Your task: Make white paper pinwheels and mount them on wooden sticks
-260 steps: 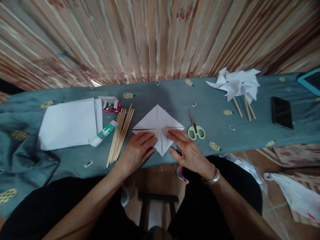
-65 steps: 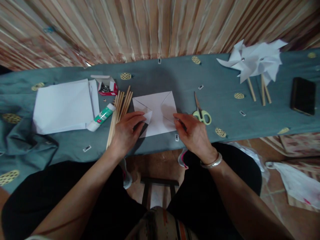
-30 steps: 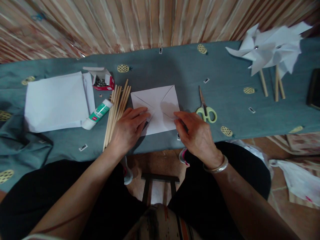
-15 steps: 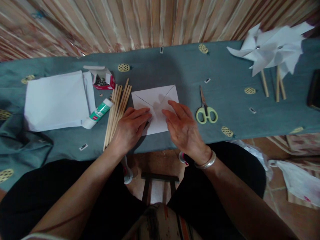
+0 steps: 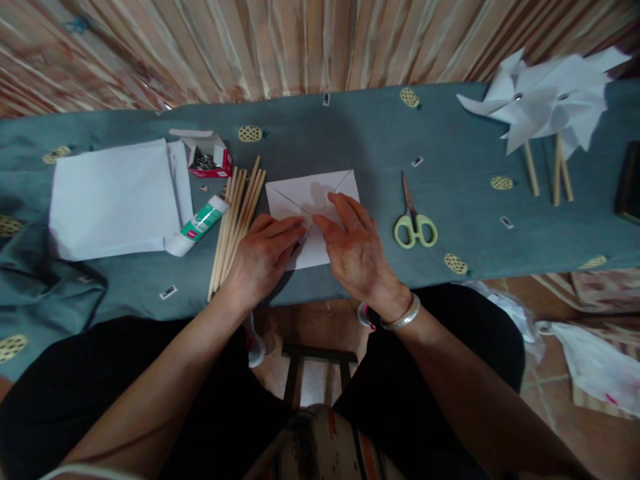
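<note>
Pressing flat with both hands, left hand (image 5: 263,257) and right hand (image 5: 357,250), fingers spread and gripping nothing, we pin the white square paper sheet (image 5: 313,200) near the counter's front edge (image 5: 150,313); uneven pressure could skew its creases.

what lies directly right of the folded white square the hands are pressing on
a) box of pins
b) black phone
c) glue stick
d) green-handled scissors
d: the green-handled scissors lie on the teal cloth just right of the folded white square, which the left hand and right hand press flat; the glue stick lies to its left.
</note>
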`<action>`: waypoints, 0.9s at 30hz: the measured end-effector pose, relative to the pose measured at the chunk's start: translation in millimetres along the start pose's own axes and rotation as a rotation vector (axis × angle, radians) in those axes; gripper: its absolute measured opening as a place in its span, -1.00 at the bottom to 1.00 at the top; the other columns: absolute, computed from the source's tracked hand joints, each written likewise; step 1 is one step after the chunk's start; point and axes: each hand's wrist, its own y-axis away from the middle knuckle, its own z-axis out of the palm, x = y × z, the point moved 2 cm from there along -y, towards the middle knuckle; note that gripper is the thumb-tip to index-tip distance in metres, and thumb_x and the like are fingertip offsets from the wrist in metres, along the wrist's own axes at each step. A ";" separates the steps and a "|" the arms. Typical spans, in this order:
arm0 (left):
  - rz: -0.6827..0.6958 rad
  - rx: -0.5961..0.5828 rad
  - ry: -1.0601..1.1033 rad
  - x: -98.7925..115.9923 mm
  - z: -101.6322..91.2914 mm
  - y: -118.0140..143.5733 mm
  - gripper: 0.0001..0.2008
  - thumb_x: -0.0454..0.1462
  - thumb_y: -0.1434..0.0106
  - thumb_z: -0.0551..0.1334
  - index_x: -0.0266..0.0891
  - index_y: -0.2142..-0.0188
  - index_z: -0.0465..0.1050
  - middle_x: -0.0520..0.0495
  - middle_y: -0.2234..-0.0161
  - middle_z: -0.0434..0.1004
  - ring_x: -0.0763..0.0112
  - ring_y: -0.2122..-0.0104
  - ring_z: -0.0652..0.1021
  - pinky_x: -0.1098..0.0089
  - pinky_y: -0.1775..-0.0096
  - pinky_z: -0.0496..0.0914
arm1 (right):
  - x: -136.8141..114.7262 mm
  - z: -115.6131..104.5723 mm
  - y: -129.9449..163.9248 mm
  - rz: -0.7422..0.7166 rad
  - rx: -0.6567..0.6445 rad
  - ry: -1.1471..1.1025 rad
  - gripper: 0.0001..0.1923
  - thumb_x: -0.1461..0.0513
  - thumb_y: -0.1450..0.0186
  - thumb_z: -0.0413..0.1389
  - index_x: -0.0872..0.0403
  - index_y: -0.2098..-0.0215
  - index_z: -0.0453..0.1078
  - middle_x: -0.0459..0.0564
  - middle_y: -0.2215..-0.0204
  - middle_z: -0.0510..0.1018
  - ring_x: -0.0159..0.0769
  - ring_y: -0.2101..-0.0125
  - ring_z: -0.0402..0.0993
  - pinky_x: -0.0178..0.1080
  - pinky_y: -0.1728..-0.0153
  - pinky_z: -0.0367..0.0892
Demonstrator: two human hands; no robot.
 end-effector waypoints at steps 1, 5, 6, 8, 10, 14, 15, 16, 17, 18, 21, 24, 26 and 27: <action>-0.002 -0.001 0.002 0.0 -0.2 0.0 -0.69 -0.29 -0.39 0.04 -0.17 0.08 0.56 -0.10 -0.02 0.57 0.25 0.17 0.49 0.20 0.11 0.43 | -0.7 -0.8 -0.6 0.006 -0.019 0.005 -0.63 0.37 -0.36 -0.05 0.12 -0.09 0.37 0.23 -0.28 0.21 0.04 -0.30 0.07 0.08 -0.19 0.21; -0.003 -0.002 -0.001 0.0 -0.4 0.1 -0.68 -0.27 -0.40 0.03 -0.17 0.07 0.56 -0.09 -0.02 0.57 0.24 0.16 0.49 0.19 0.10 0.43 | -2.4 -1.8 -1.4 0.014 -0.046 0.014 -0.64 0.38 -0.34 -0.02 0.08 -0.07 0.38 0.19 -0.28 0.22 0.04 -0.29 0.08 0.08 -0.17 0.23; 0.000 -0.003 -0.004 0.1 -0.5 0.1 -0.68 -0.27 -0.40 0.04 -0.17 0.07 0.56 -0.08 -0.02 0.57 0.24 0.16 0.49 0.20 0.10 0.43 | -2.4 -1.2 -1.1 0.006 -0.037 0.012 -0.64 0.38 -0.34 -0.01 0.08 -0.06 0.39 0.19 -0.27 0.23 0.05 -0.29 0.08 0.10 -0.17 0.23; 0.011 -0.003 -0.014 0.3 -0.7 0.1 -0.69 -0.27 -0.40 0.04 -0.19 0.07 0.56 -0.09 -0.02 0.57 0.25 0.16 0.49 0.21 0.10 0.43 | -1.9 1.0 -0.4 -0.008 -0.011 0.012 -0.66 0.39 -0.33 -0.01 0.08 -0.03 0.39 0.19 -0.26 0.25 0.07 -0.28 0.10 0.11 -0.14 0.24; 0.022 -0.001 -0.024 0.5 -0.9 0.2 -0.68 -0.27 -0.41 0.04 -0.22 0.08 0.56 -0.10 -0.02 0.57 0.25 0.17 0.49 0.23 0.11 0.43 | -1.0 4.1 0.1 -0.018 0.013 0.026 -0.66 0.39 -0.33 -0.02 0.07 -0.03 0.40 0.16 -0.26 0.26 0.06 -0.28 0.11 0.11 -0.12 0.26; 0.022 -0.008 -0.024 -0.5 0.3 0.5 -0.67 -0.27 -0.41 0.02 -0.22 0.07 0.56 -0.11 -0.04 0.56 0.26 0.16 0.49 0.23 0.10 0.43 | -0.7 10.5 -1.4 -0.036 0.031 0.086 -0.67 0.39 -0.37 -0.08 0.10 0.00 0.41 0.15 -0.26 0.27 0.03 -0.30 0.07 0.06 -0.11 0.27; 0.019 -0.007 -0.024 -0.9 0.9 0.6 -0.67 -0.27 -0.41 0.02 -0.22 0.08 0.56 -0.11 -0.04 0.56 0.26 0.15 0.49 0.22 0.10 0.43 | -1.0 11.9 -2.2 -0.042 0.036 0.097 -0.67 0.40 -0.37 -0.09 0.11 0.02 0.42 0.15 -0.26 0.27 0.01 -0.31 0.06 0.04 -0.11 0.27; 0.018 -0.005 -0.025 -1.2 1.4 0.7 -0.68 -0.27 -0.41 0.02 -0.23 0.08 0.56 -0.12 -0.03 0.56 0.25 0.15 0.49 0.22 0.09 0.43 | -1.5 13.1 -3.0 -0.047 0.046 0.103 -0.67 0.40 -0.37 -0.10 0.12 0.04 0.42 0.14 -0.26 0.28 -0.01 -0.31 0.05 0.02 -0.12 0.27; 0.017 0.001 -0.027 -1.4 1.8 0.7 -0.68 -0.27 -0.41 0.03 -0.23 0.08 0.56 -0.13 -0.03 0.56 0.25 0.15 0.49 0.21 0.09 0.43 | -2.1 14.2 -3.8 -0.053 0.057 0.106 -0.68 0.41 -0.37 -0.11 0.12 0.06 0.43 0.13 -0.25 0.29 -0.03 -0.32 0.04 0.00 -0.12 0.27; 0.017 0.007 -0.030 -1.4 2.0 0.7 -0.68 -0.28 -0.41 0.03 -0.23 0.08 0.55 -0.14 -0.01 0.57 0.24 0.15 0.49 0.20 0.09 0.44 | -2.7 15.1 -4.5 -0.062 0.067 0.104 -0.68 0.41 -0.37 -0.12 0.11 0.07 0.42 0.12 -0.25 0.30 -0.05 -0.32 0.04 -0.01 -0.12 0.27; 0.015 0.022 -0.054 -0.1 2.1 0.1 -0.68 -0.30 -0.40 0.03 -0.25 0.08 0.55 -0.17 0.02 0.57 0.22 0.15 0.49 0.18 0.09 0.44 | -3.8 17.8 -5.9 -0.086 0.073 0.072 -0.67 0.42 -0.37 -0.14 0.12 0.08 0.42 0.14 -0.23 0.33 -0.05 -0.32 0.04 0.01 -0.14 0.25; 0.014 0.044 -0.101 2.9 1.2 -0.6 -0.69 -0.31 -0.39 0.03 -0.28 0.10 0.55 -0.20 0.03 0.56 0.18 0.13 0.47 0.14 0.09 0.43 | -3.7 19.9 -6.4 -0.103 0.082 0.001 -0.66 0.43 -0.37 -0.13 0.11 0.04 0.40 0.13 -0.20 0.36 -0.05 -0.32 0.05 0.04 -0.17 0.21; 0.005 0.051 -0.135 5.1 0.4 -0.7 -0.70 -0.32 -0.38 0.04 -0.27 0.11 0.55 -0.21 0.02 0.55 0.16 0.11 0.46 0.12 0.08 0.41 | -3.6 21.1 -6.7 -0.104 0.096 -0.037 -0.67 0.43 -0.37 -0.11 0.10 0.03 0.39 0.10 -0.18 0.37 -0.06 -0.33 0.04 0.04 -0.20 0.18; -0.002 0.051 -0.149 6.1 0.1 -0.6 -0.70 -0.32 -0.38 0.04 -0.26 0.11 0.55 -0.20 0.01 0.54 0.15 0.11 0.46 0.11 0.08 0.40 | -3.7 21.8 -7.0 -0.104 0.100 -0.048 -0.67 0.43 -0.37 -0.11 0.10 0.04 0.39 0.10 -0.17 0.37 -0.06 -0.33 0.03 0.04 -0.20 0.18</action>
